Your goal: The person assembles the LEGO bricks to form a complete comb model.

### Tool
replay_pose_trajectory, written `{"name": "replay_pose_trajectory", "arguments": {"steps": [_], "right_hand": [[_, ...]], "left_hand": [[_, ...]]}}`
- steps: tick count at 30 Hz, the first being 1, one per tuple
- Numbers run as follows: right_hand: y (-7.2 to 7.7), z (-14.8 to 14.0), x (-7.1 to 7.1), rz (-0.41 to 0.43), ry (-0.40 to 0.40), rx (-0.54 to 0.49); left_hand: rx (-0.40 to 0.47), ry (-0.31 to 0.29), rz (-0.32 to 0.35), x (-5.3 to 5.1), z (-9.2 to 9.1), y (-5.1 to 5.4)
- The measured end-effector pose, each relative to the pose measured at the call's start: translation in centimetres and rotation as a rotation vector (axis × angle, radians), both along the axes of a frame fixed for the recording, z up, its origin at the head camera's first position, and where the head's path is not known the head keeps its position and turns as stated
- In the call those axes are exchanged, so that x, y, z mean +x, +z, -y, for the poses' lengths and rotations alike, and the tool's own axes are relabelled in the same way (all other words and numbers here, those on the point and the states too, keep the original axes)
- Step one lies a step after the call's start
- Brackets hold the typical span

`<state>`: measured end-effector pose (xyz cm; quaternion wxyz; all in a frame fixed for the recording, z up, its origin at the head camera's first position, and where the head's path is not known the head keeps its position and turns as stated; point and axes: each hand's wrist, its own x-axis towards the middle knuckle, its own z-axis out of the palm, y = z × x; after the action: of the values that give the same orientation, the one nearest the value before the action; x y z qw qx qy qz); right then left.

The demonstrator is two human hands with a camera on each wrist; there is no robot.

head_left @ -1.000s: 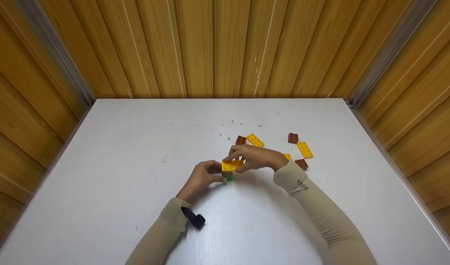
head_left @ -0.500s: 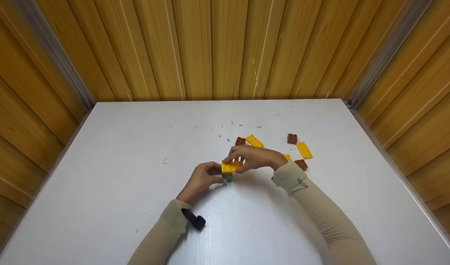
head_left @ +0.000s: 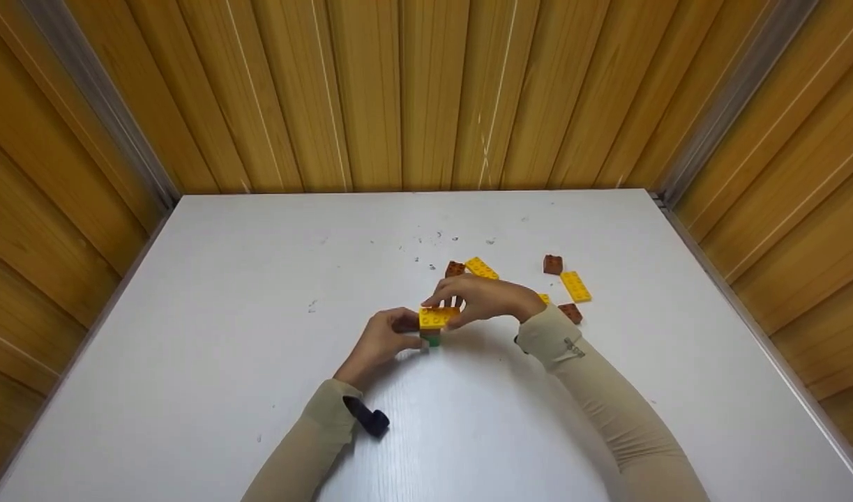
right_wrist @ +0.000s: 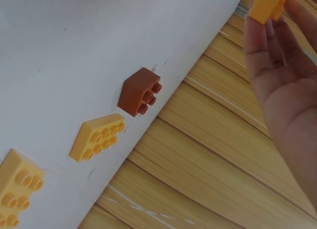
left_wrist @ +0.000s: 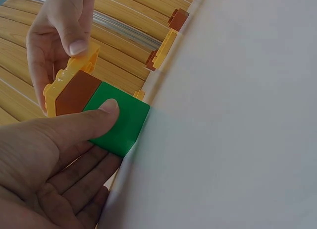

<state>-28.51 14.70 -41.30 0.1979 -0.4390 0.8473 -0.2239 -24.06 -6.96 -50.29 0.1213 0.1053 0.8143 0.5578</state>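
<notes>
My left hand [head_left: 379, 341] grips the green brick [left_wrist: 126, 115] at the bottom of a small stack, its thumb flat against the brick's side. Above the green one sits a brown brick [left_wrist: 78, 92]. A yellow studded plate [head_left: 434, 317] tops the stack and juts out past it to the right. My right hand [head_left: 492, 296] pinches this plate between thumb and fingers from above and the right. In the right wrist view only one end of the yellow plate [right_wrist: 267, 6] shows, at the top right corner.
Loose on the white table [head_left: 259, 265] behind and right of the stack lie brown bricks [head_left: 552, 264] and yellow plates [head_left: 576, 286]. One yellow plate [head_left: 544, 298] is mostly hidden by the right wrist. Wood-look walls [head_left: 433, 97] stand at the back and sides.
</notes>
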Motion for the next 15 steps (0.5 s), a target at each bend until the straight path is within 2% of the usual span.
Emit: {"name": "replay_pose_trajectory", "arguments": {"steps": [8, 15], "right_hand": [[-0.4, -0.2, -0.5, -0.005, 0.014, -0.068], [-0.4, -0.5, -1.2, 0.053, -0.058, -0.124]], "left_hand": [[-0.005, 0.003, -0.033, 0.0, 0.0, -0.1], [0.004, 0.005, -0.027, 0.0, -0.1, -0.1]]}}
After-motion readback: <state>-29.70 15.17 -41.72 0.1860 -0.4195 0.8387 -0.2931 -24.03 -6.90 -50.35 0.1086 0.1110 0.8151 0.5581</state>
